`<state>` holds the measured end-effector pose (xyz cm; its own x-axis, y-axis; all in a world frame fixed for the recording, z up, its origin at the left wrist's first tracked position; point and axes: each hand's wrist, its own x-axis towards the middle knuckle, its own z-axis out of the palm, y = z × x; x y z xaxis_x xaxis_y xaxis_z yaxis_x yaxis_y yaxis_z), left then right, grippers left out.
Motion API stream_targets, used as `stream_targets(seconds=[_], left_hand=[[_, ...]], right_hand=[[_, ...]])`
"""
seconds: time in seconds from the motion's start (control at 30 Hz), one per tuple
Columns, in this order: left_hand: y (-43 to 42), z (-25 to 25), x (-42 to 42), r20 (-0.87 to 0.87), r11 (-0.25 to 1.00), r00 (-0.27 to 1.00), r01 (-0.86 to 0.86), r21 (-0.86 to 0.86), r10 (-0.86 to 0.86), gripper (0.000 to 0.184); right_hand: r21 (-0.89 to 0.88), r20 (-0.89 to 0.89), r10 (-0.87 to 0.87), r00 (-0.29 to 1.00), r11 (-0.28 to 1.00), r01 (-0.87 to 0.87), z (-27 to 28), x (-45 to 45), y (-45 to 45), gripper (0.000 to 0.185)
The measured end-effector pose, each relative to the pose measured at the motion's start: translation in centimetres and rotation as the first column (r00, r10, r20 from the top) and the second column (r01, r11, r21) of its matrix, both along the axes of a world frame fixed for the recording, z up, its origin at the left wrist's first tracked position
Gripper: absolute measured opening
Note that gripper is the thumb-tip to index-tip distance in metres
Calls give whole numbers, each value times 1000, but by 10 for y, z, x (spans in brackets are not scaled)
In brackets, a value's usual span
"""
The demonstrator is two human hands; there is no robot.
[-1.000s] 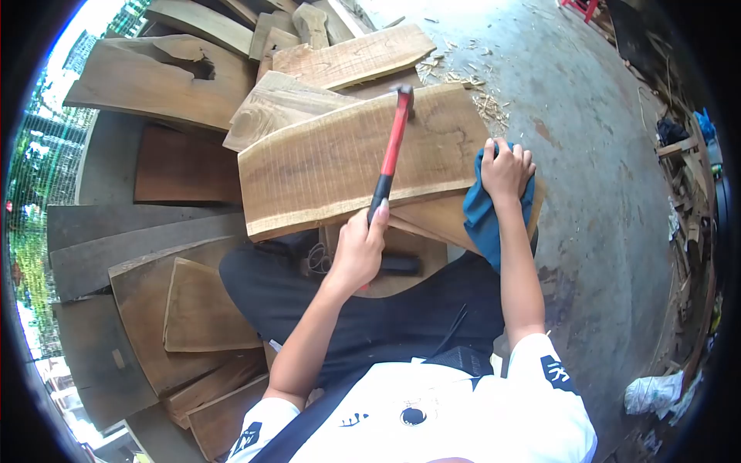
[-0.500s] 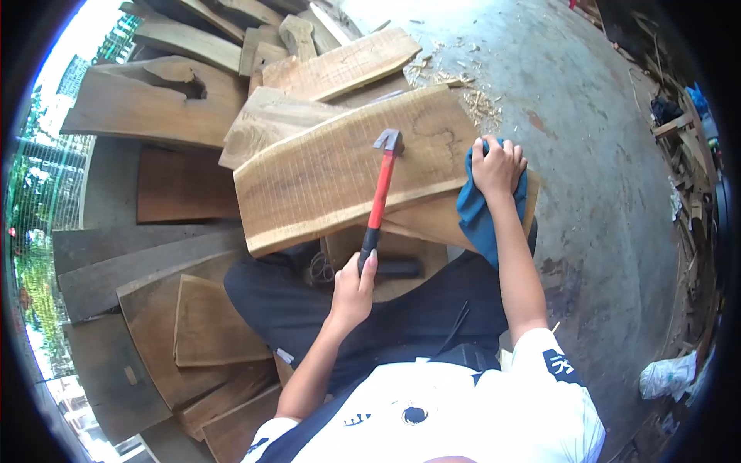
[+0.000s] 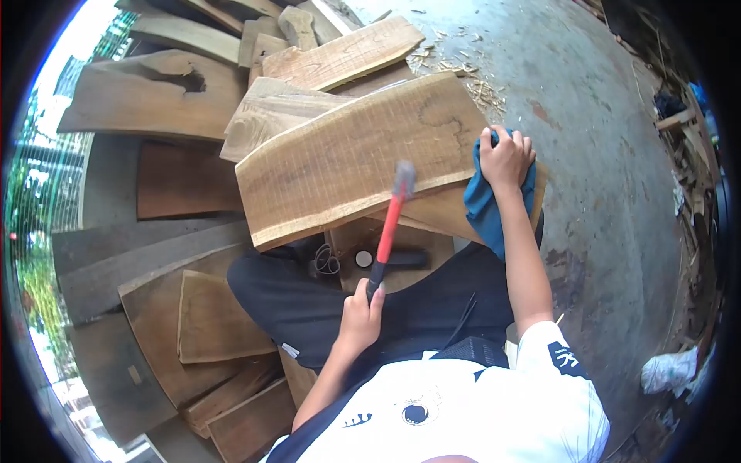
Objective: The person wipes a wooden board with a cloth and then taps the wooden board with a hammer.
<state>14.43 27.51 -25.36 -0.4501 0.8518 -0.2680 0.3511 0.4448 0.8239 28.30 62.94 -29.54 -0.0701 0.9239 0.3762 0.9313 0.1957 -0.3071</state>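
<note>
My left hand (image 3: 360, 316) is wrapped round the black grip of a claw hammer (image 3: 389, 231) with a red shaft. The hammer's head is blurred and hangs over the near edge of a thick wooden plank (image 3: 340, 158). At the plank's right end, my right hand (image 3: 505, 158) is closed on a teal cloth (image 3: 483, 212), pressing it against the wood. Part of the cloth droops below the hand. A second board (image 3: 440, 210) lies under the plank, partly covered by it.
Stacked boards (image 3: 154, 96) fan out along the left and far side. Wood shavings (image 3: 485, 94) litter the concrete floor (image 3: 594, 185). Between my legs are a dark oblong thing (image 3: 405, 258), a small white disc (image 3: 363, 258) and a wire coil (image 3: 327, 260). A white bag (image 3: 668, 374) lies at right.
The hammer's head has come nearer to me and a little to the right. My left hand has drawn back slightly. The right hand stays on the cloth; the white disc now shows.
</note>
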Motion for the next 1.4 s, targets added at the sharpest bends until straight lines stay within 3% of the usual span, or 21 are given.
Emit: stream_targets(seconds=[0.1, 0.17, 0.2, 0.23, 0.3, 0.33, 0.5, 0.57, 0.73, 0.8, 0.87, 0.9, 0.93, 1.0, 1.03, 1.07, 1.1, 1.13, 1.33, 1.4], left_hand=[[1, -2, 10, -47, 998, 999, -4, 56, 7, 24], [6, 9, 5, 80, 1000, 997, -20, 10, 19, 27], [2, -7, 1, 235, 998, 971, -52, 44, 40, 35], [4, -1, -2, 227, 997, 973, -57, 54, 43, 35], [7, 25, -5, 671, 985, 722, -155, -80, 168, 42], [10, 34, -5, 684, 982, 707, -170, -83, 180, 45], [21, 69, -30, 629, 988, 762, -129, -80, 150, 44], [29, 92, -40, 475, 991, 871, -135, -20, 128, 41], [55, 112, -50, 430, 892, 902, -225, 392, 38, 50], [61, 107, -50, 340, 884, 936, -230, 406, 88, 51], [61, 87, -56, 132, 904, 969, -241, 354, 207, 49], [61, 66, -61, 112, 933, 967, -252, 257, 230, 50], [67, 53, -58, -167, 968, 967, -155, 199, 190, 47], [65, -4, -62, -92, 989, 985, -146, -13, 145, 42], [66, -8, -61, -93, 988, 984, -155, 6, 155, 42], [73, 15, -66, 78, 983, 981, -180, 22, 178, 45], [70, 43, -71, 506, 961, 819, -259, -92, 269, 47], [70, 72, -66, 560, 944, 769, -322, -76, 307, 47], [28, 95, -55, 535, 869, 827, -384, 312, 174, 47], [26, 61, -52, 394, 852, 870, -427, 302, 297, 48]], right_hand=[[29, -1, 19, 1000, 999, -19, -2, -2, 5, 30], [35, 3, 21, 1000, 999, -21, -3, 3, 0, 31], [35, -4, 18, 1000, 999, -18, -4, 3, 1, 32], [36, -16, 14, 1000, 999, -14, -4, 3, 1, 32], [16, -21, 15, 1000, 1000, -14, -3, 2, 0, 34], [23, -34, 6, 999, 1000, -5, -2, 1, 1, 36], [18, -80, 6, 997, 1000, -4, -1, 1, 0, 44], [52, -158, 14, 987, 999, -6, -2, 1, -1, 48], [116, -230, 62, 971, 993, -36, 0, 1, -3, 42], [102, -226, 65, 972, 994, -43, -3, 3, -2, 40], [92, -222, 60, 973, 995, -41, -3, 5, 0, 39], [92, -212, 65, 975, 995, -47, -4, 5, 0, 37], [93, -204, 74, 976, 994, -56, -4, 4, -1, 35], [93, -220, 75, 973, 994, -55, -3, 2, -2, 32], [100, -198, 83, 977, 993, -64, -9, 4, 1, 29], [110, -177, 86, 980, 992, -67, -8, 2, 4, 27], [150, -176, 98, 979, 986, -72, -10, 2, 4, 22], [137, -169, 103, 980, 987, -80, -11, 6, -2, 22], [125, -148, 75, 986, 991, -57, -5, 3, -1, 19], [118, -170, 78, 982, 991, -59, -7, 5, -2, 19]])
